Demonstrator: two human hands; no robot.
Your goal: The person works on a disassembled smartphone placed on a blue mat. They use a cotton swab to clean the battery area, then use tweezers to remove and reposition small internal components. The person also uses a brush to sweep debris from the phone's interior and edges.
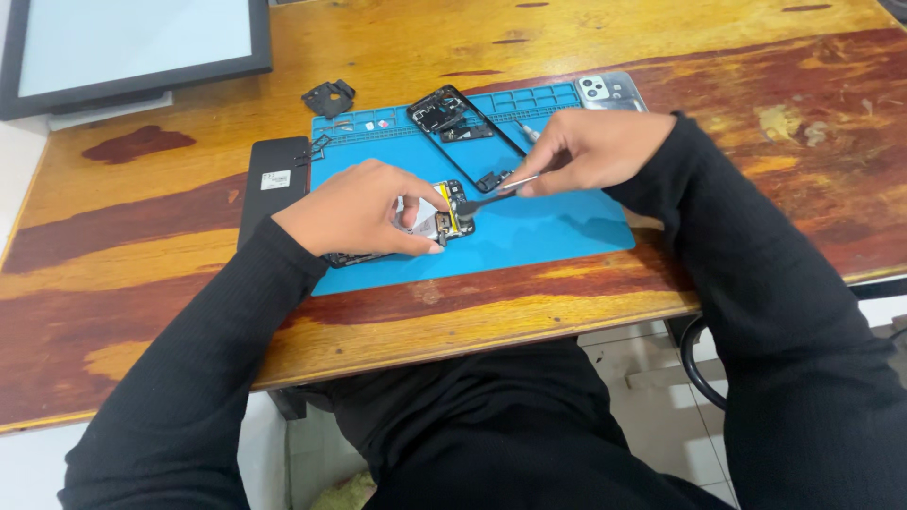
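Both hands work over a blue mat on the wooden table. Left hand pinches an opened phone lying on the mat's near left part. Right hand grips tweezers, their tip touching the phone. Behind lies a black phone frame.

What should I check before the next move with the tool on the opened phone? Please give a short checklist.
1. Left hand steadies the opened phone: ok.
2. Right hand grips the thin tool: ok.
3. Tool tip on the right spot of the board: cannot tell.
4. Phone lies on the blue mat: ok.
5. Black frame lies apart from the phone: ok.
6. Small loose screws kept safe: cannot tell.
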